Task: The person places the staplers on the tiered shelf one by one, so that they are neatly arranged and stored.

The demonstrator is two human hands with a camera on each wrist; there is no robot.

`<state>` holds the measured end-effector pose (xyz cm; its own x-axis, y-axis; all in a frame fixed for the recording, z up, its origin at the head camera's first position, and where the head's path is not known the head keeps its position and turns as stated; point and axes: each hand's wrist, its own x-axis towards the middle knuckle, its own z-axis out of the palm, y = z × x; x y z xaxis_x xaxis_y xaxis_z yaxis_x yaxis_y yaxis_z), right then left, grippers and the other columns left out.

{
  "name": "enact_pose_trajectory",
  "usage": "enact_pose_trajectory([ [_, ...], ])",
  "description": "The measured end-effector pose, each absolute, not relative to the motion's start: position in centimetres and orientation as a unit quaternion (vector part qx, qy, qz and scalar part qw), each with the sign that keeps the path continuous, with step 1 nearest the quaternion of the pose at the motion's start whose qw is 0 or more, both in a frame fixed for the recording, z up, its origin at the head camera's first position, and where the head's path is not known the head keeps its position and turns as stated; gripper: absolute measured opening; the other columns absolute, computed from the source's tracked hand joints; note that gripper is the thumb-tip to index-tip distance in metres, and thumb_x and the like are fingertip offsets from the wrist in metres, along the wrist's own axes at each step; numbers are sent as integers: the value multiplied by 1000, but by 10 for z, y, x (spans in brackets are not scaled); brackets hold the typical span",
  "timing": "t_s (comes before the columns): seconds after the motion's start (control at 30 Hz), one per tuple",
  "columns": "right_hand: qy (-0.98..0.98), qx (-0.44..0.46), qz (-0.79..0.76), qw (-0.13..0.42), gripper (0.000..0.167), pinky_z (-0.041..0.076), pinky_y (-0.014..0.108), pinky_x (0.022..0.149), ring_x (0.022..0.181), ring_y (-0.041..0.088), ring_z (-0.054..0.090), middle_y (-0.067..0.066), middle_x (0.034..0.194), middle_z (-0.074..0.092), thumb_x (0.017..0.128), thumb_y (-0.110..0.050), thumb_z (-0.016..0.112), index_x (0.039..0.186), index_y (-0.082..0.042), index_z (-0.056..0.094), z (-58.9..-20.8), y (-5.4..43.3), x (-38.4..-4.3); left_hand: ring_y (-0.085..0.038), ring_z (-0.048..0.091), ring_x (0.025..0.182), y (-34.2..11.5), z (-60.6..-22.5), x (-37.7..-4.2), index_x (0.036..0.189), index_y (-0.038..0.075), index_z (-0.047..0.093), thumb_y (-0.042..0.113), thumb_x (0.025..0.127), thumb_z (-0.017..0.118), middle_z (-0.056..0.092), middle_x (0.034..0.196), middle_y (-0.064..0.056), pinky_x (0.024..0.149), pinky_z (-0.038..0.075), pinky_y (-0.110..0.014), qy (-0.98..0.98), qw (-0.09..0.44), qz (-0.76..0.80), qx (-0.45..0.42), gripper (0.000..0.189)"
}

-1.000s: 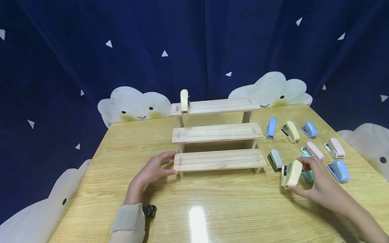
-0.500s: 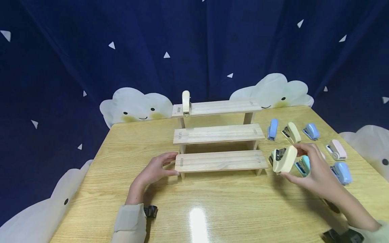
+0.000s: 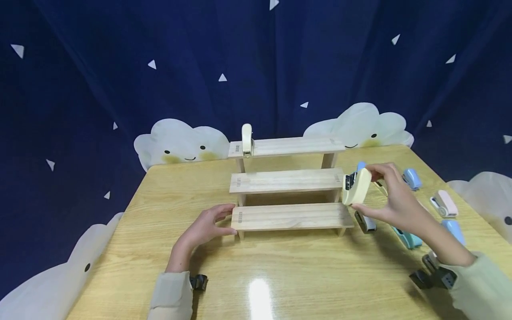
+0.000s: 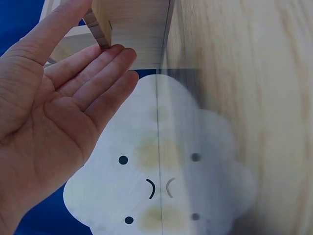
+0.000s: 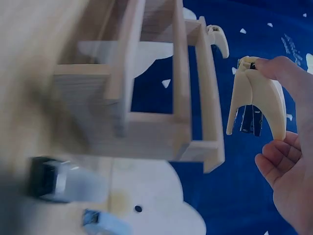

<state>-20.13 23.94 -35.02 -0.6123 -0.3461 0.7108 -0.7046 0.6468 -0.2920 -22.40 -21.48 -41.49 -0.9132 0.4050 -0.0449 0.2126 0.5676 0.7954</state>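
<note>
My right hand [image 3: 394,198] holds a cream stapler [image 3: 358,186] between thumb and fingers, in the air by the right end of a three-tier wooden display shelf [image 3: 292,217]. The right wrist view shows this stapler [image 5: 259,98] tilted, its handle and base spread apart. My left hand [image 3: 206,226] grips the left end of the lowest tier, thumb at the front edge and fingers behind. In the left wrist view my left hand's fingertips [image 4: 120,54] touch the shelf's wood. Another cream stapler [image 3: 247,140] stands on the left of the top tier.
Right of the shelf lie several staplers on the wooden table [image 3: 132,249]: a grey-white one [image 3: 366,222], a teal one [image 3: 408,238], a pink one [image 3: 445,203] and blue ones, such as the far blue stapler [image 3: 412,178]. My right arm partly hides some. A dark blue curtain [image 3: 256,58] hangs behind.
My right hand has carried the cream stapler left and away from me, from above the other staplers to the shelf's right end. The left hand stays at the shelf's left end.
</note>
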Motion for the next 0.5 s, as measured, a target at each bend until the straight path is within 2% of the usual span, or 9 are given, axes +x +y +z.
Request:
enact_pose_trajectory([
  [0.17, -855, 325, 263, 308, 93, 35, 9, 85, 97, 10, 42, 17, 104, 50, 50, -3, 92, 128, 11, 45, -331, 221, -221, -38, 48, 136, -216, -416, -222, 145, 6, 46, 23, 80, 81, 49, 148, -16, 114, 41, -50, 876, 116, 437, 168, 76],
  [0.27, -856, 332, 255, 304, 94, 35, 8, 86, 96, 12, 42, 16, 103, 50, 49, -3, 93, 128, 11, 45, -321, 211, -232, -37, 48, 136, -216, -418, -222, 145, 7, 45, 23, 80, 81, 49, 148, -16, 114, 41, -50, 875, 119, 439, 168, 76],
  [0.5, -848, 352, 270, 290, 90, 37, 12, 86, 97, 14, 43, 17, 107, 49, 54, -6, 94, 127, 10, 45, -302, 191, -258, -37, 48, 136, -215, -416, -222, 145, 7, 46, 23, 80, 81, 50, 147, -15, 114, 42, -49, 876, 115, 438, 166, 76],
])
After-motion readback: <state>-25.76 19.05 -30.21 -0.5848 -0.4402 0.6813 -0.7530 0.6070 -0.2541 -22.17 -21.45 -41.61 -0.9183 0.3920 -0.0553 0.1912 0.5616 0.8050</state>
